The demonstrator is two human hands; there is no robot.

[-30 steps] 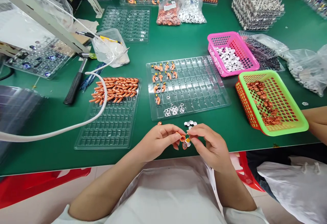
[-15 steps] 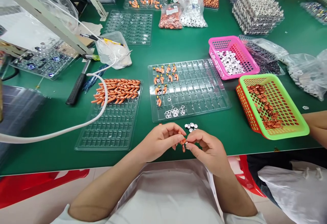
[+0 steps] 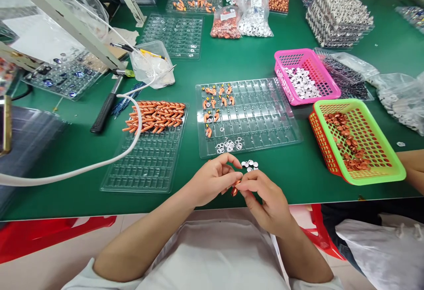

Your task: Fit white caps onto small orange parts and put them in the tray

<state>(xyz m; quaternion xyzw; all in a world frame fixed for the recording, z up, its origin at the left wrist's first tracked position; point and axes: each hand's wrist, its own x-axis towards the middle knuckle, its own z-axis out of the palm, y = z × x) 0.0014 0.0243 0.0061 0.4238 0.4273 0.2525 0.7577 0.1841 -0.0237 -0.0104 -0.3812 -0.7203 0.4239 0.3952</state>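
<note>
Near the table's front edge, my left hand is closed around a small orange-brown part, pinched between thumb and fingers. My right hand closes on the same part from the other side; its fingertips hide much of it. Just beyond the hands lie several small white round caps. Farther off, a clear compartment tray holds several orange curved pieces at its left and a cluster of white rings along its near edge.
Left is another clear tray with rows of orange pieces, crossed by a white hose. A hammer lies beyond. Right stand a pink basket of white parts and a green basket of orange parts. A co-worker's arm rests beside it.
My right hand's fingers have shifted over the top of the orange part, and the part is tilted differently between the hands. The whole view has shifted slightly.
</note>
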